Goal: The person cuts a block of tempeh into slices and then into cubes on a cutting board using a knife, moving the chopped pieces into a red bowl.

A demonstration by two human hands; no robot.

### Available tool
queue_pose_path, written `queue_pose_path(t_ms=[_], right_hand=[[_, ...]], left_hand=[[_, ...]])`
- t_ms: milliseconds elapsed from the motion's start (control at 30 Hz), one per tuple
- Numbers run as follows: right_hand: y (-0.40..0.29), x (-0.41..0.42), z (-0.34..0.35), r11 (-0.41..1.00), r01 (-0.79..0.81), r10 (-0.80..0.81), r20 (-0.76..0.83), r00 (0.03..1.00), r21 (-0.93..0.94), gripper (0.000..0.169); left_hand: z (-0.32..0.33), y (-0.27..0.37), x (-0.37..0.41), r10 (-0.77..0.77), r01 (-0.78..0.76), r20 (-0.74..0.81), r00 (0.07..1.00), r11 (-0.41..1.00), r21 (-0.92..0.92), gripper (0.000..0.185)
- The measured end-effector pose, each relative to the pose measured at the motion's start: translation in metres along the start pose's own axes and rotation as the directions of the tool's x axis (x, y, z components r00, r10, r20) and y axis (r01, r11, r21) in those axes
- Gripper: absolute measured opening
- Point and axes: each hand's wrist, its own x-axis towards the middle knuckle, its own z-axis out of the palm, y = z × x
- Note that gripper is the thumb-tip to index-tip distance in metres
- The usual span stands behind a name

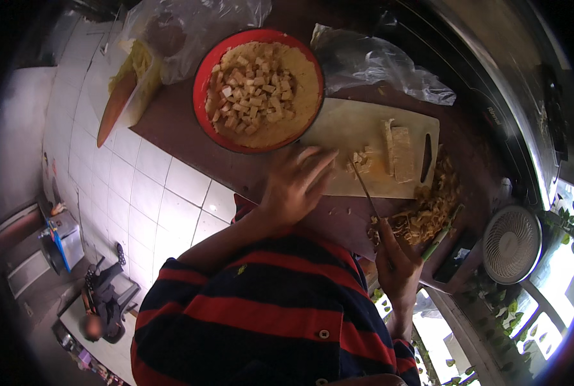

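My right hand (398, 263) grips a knife (365, 189), its thin blade reaching over the pale cutting board (344, 118). By the blade's tip lies a small cluster of cut cubes (360, 161). Farther right on the board rests a pale block (403, 155), with a narrow slice (389, 147) beside it. My left hand (300, 179) hovers by the board's left edge with fingers apart, holding nothing that I can see. Just beyond it stands a red bowl (201, 99) of crumbly yellowish mash (307, 79) topped with many pale cubes (255, 96).
Peelings (426, 217) heap along the board's near right corner, with a green-handled tool (442, 234) against them. Clear plastic bags (383, 62) lie behind. A tub (144, 91) holds yellow shreds and an orange-brown utensil (116, 108). A fan (512, 244) stands right; a person (106, 299) sits far left.
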Motion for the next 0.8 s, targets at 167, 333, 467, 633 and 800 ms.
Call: queue_pose_path(t_ms=[167, 333, 467, 633, 800], right_hand=[[0.019, 0.007, -0.017, 0.995, 0.101, -0.101, -0.025, 0.995, -0.011, 0.051], [0.042, 0.013, -0.028, 0.994, -0.087, 0.103, -0.245, 0.964, 0.073, 0.05], [0.055, 0.033, -0.028, 0.995, -0.055, 0.079, -0.325, 0.942, 0.081, 0.048], [0.049, 0.077, -0.032, 0.97, 0.131, -0.035, -0.418, 0.908, 0.203, 0.047], [0.06, 0.077, -0.035, 0.9, 0.106, 0.061, -0.362, 0.93, 0.423, 0.051]], left_hand=[[0.006, 0.02, 0.021, 0.061, -0.046, 0.144, 0.988, 0.994, -0.101, 0.075], [0.02, 0.029, 0.034, 0.059, -0.056, 0.211, 0.976, 0.998, -0.019, 0.078], [0.027, 0.033, 0.034, 0.096, -0.14, 0.286, 0.953, 0.981, 0.137, 0.06], [0.031, 0.021, 0.034, 0.258, -0.332, 0.303, 0.917, 0.917, 0.223, 0.036], [0.03, 0.012, 0.054, 0.425, -0.486, 0.273, 0.863, 0.846, 0.218, 0.023]])
